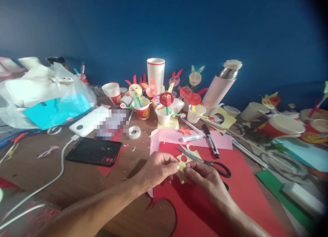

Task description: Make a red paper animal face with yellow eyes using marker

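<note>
Between my hands is a small piece of pale yellow paper point(182, 167), pinched from both sides. The thumb and fingers of my left hand point(160, 168) grip its left edge, and those of my right hand point(203, 175) its right edge. Both hands hover over a large red paper sheet point(230, 202), which lies partly on a pink sheet point(225, 140). Just beyond my fingers rest black-handled scissors point(208, 162), lying across a yellow paper scrap point(196, 155) with holes cut in it. A black marker point(211, 141) lies farther back.
Paper cups with paper-faced figures point(164, 114) stand along the back, near a stack of cups point(155, 76) and a leaning thermos point(220, 84). To the left lie a tape roll point(134, 132), a dark phone-shaped item point(93, 151) and a white power bank point(89, 121) with a cable.
</note>
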`<state>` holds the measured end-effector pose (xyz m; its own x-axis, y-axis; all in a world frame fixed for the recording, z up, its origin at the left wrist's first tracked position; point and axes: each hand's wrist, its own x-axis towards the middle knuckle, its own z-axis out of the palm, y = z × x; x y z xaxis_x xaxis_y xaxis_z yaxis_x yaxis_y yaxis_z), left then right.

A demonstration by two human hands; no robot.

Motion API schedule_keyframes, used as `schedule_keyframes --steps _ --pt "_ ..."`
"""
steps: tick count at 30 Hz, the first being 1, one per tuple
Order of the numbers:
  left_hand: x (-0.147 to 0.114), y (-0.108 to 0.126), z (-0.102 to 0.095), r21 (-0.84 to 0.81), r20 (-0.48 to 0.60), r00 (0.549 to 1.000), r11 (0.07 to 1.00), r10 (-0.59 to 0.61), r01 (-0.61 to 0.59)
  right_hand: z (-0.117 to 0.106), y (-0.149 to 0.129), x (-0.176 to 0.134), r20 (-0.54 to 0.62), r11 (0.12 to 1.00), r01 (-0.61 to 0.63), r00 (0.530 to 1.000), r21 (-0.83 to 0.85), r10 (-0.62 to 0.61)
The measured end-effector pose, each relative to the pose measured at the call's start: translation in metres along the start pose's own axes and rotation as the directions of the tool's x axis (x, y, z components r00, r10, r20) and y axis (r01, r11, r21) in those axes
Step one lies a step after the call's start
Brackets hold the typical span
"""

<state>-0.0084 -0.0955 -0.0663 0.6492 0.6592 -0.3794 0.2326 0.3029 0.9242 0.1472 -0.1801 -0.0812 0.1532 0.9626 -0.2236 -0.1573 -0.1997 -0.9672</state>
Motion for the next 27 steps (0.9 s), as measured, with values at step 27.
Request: schedule_keyframes --steps 27 --pt "0.0016 0.0017 0.0016 -0.014 -0.100 0.991 0.996 0.087 -0.088 -0.0001 0.0066 -0.0002 0.020 1.000 -0.030 0.999 -0.009 0.030"
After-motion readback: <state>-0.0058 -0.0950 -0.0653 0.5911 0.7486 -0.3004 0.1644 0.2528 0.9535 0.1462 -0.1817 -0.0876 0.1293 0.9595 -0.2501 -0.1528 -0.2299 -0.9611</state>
